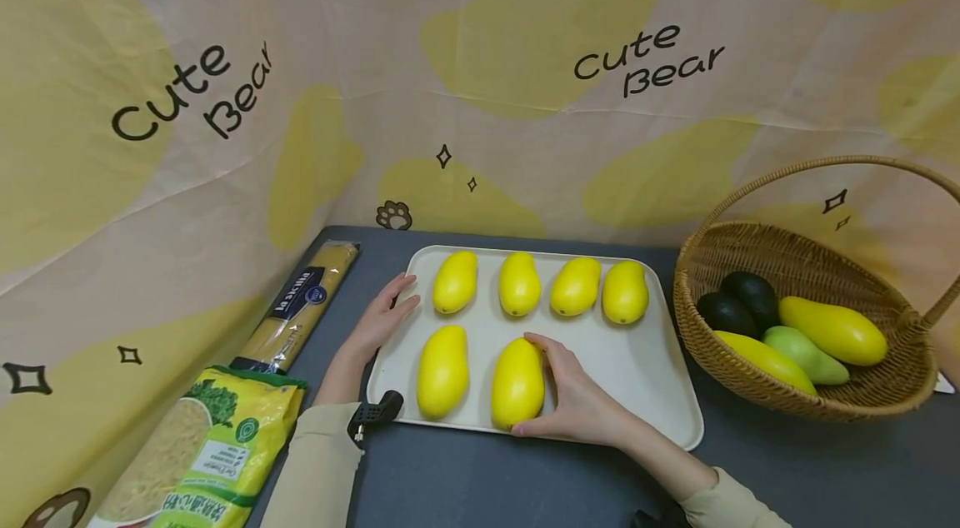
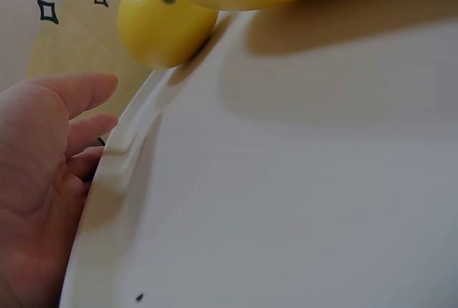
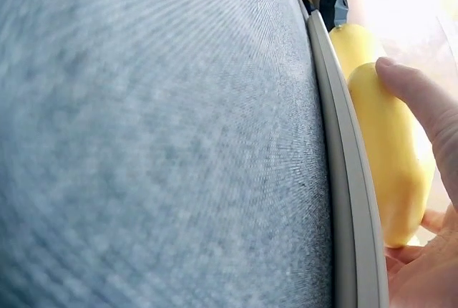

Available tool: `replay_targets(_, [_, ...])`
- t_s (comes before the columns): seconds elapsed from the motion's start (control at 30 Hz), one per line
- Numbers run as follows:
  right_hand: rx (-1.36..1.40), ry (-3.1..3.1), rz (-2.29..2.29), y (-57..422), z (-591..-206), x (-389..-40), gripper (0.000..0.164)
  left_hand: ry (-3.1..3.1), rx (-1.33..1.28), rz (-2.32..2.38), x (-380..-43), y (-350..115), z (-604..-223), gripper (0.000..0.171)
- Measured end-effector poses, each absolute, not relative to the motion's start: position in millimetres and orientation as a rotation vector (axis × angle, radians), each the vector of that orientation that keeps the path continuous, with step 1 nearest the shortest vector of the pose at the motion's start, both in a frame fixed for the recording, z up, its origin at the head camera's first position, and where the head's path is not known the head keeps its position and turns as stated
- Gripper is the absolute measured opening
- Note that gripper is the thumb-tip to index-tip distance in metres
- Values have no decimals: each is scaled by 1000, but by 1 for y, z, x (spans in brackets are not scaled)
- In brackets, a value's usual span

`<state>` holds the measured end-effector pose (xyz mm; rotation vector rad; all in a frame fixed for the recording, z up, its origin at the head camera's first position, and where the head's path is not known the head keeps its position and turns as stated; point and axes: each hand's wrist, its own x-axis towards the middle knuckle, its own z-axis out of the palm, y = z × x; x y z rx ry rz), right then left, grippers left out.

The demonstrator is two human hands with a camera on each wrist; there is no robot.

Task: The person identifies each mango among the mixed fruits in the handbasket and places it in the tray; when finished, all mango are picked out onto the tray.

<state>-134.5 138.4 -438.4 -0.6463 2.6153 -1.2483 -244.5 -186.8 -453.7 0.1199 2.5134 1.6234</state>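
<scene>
A white tray (image 1: 607,366) holds several yellow mangoes, with a back row of several and a front row of two. My right hand (image 1: 576,399) holds the right front mango (image 1: 517,385), thumb at its near end and fingertips at its far end. In the right wrist view, the thumb presses this mango (image 3: 390,154) just inside the tray's rim. Another mango (image 1: 442,371) lies to its left. Along the tray's left rim rests my left hand (image 1: 381,321), its fingers loosely spread. The left wrist view has this hand (image 2: 36,172) beside the rim, holding nothing.
On the right stands a wicker basket (image 1: 693,320) with a tall handle, holding dark avocados (image 1: 750,299), yellow mangoes (image 1: 832,330) and a green fruit (image 1: 802,353). A spaghetti pack (image 1: 307,303) and a yellow-green food bag (image 1: 217,445) lie left. Printed cloth (image 1: 510,136) hangs behind.
</scene>
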Motion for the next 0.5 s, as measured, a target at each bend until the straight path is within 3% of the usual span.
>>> replay_targets(0.5, [-693, 2576, -1254, 142, -443, -136, 120, 2507, 130, 1643, -246, -187, -457, 56])
